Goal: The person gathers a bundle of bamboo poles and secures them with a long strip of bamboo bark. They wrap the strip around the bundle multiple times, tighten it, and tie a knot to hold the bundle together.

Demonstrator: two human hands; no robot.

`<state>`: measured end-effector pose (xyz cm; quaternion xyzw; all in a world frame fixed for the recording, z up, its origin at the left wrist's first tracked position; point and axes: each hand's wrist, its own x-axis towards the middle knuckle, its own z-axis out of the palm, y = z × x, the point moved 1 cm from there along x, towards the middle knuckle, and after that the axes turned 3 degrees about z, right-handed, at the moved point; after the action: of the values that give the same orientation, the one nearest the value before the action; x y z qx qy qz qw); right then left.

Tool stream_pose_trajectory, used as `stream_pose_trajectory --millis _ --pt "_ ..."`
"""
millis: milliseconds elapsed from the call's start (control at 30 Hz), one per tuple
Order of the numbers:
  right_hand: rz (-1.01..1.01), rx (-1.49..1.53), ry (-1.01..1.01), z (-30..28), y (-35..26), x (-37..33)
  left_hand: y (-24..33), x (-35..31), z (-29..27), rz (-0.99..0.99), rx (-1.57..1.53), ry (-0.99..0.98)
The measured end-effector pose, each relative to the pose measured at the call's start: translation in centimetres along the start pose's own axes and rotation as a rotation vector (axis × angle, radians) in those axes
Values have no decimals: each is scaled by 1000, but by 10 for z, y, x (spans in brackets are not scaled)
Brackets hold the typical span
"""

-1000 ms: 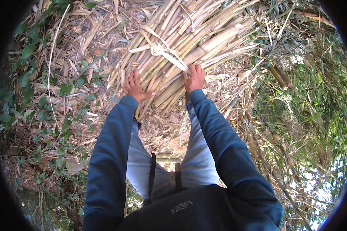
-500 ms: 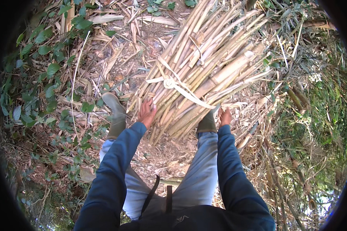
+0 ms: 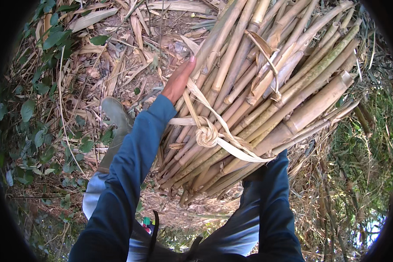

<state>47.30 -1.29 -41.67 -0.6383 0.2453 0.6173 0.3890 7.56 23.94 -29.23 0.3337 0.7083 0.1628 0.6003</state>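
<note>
A bundle of cut bamboo poles (image 3: 266, 126) lies slantwise before me, large and near, its near ends raised above the ground. Around it runs a pale split-strip binding (image 3: 244, 153), knotted on top in a round knot (image 3: 206, 136). Against the bundle's left side my left hand (image 3: 181, 81) grips it, one fingertip showing at the edge and the other fingers mostly hidden. My right forearm (image 3: 276, 187) reaches under the bundle's right near side. The poles cover my right hand, so its fingers do not show.
Dry leaves and bamboo sheaths (image 3: 113, 61) litter the ground. My left boot (image 3: 118, 126) stands left of the bundle. Green leafy vines (image 3: 35, 113) grow at the left, with brush (image 3: 362, 161) at the right. Something small and coloured (image 3: 148, 225) shows beside my left leg.
The bundle has come up closer to me and looks larger. My left hand has moved farther up along its left side. My right hand, visible before at the right edge, has gone beneath the poles.
</note>
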Motion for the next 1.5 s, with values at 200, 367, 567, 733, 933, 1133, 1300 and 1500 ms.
stream_pose_trajectory --millis 200,367,567,733,933,1133,1300,1500 --pt "-63 -7 44 0 3 -32 -19 13 -5 -26 -136 -84" --pt "-131 -5 46 24 3 -49 -16 13 -8 18 -89 -53" --pt "-274 -12 61 57 -27 -89 -1 5 -4 -49 -269 -138" --pt "-382 -41 106 97 -41 -140 -61 10 -31 -146 -478 -191" --pt "-562 -95 188 158 -25 -202 -10 -43 -104 -204 -645 -171" --pt "-541 -320 317 207 -5 -279 59 -216 -81 119 179 200" --pt "-584 -768 271 254 -12 -337 49 -253 -40 274 767 283" --pt "-691 -955 314 268 25 -352 23 -227 -65 468 688 414"
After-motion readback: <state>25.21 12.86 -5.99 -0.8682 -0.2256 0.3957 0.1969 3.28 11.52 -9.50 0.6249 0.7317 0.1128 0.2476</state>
